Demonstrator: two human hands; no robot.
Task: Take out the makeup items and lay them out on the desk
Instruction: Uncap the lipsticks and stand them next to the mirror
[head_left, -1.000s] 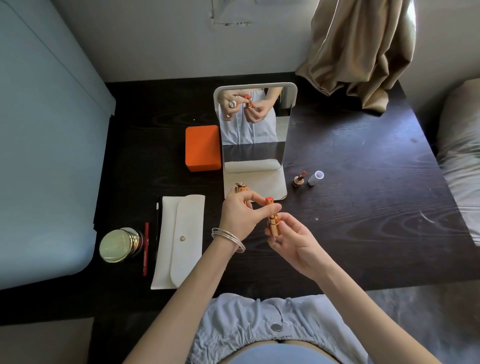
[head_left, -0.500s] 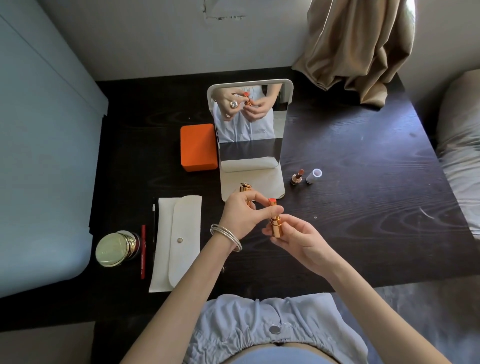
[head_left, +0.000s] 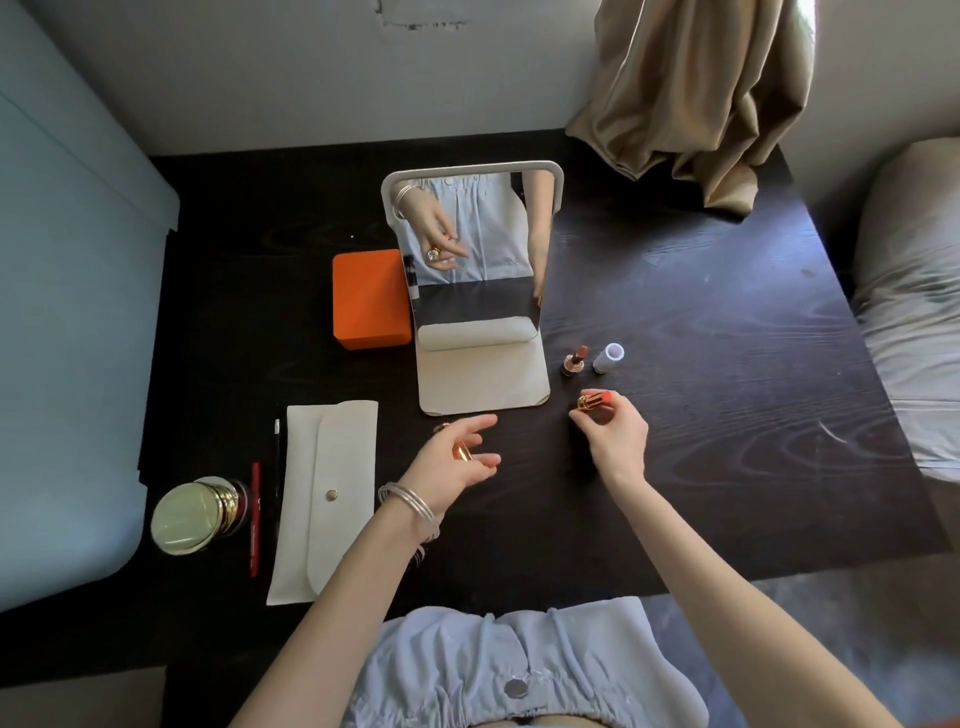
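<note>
My right hand (head_left: 615, 439) pinches an open gold lipstick (head_left: 592, 401) with an orange-red tip, low over the dark desk (head_left: 727, 415) just right of the mirror's base. My left hand (head_left: 457, 457) hovers in front of the mirror base, fingers loosely spread, with the gold cap (head_left: 461, 451) tucked against its palm. Behind the right hand stand an open brown lipstick (head_left: 574, 359) and its white cap (head_left: 609, 357). The white pouch (head_left: 327, 499) lies closed at the left, with a red pencil (head_left: 254, 519), a black pencil (head_left: 278, 452) and a gold round compact (head_left: 189, 517) beside it.
A standing mirror (head_left: 472, 234) on a cream base occupies the desk's middle, with an orange box (head_left: 370, 299) to its left. A beige curtain (head_left: 696, 93) drapes onto the back right corner. A pale blue surface borders the left, bedding the right.
My hands have separated: the right carried the lipstick right and forward toward the desk beside the brown lipstick, while the left stayed near the mirror base with the cap.
</note>
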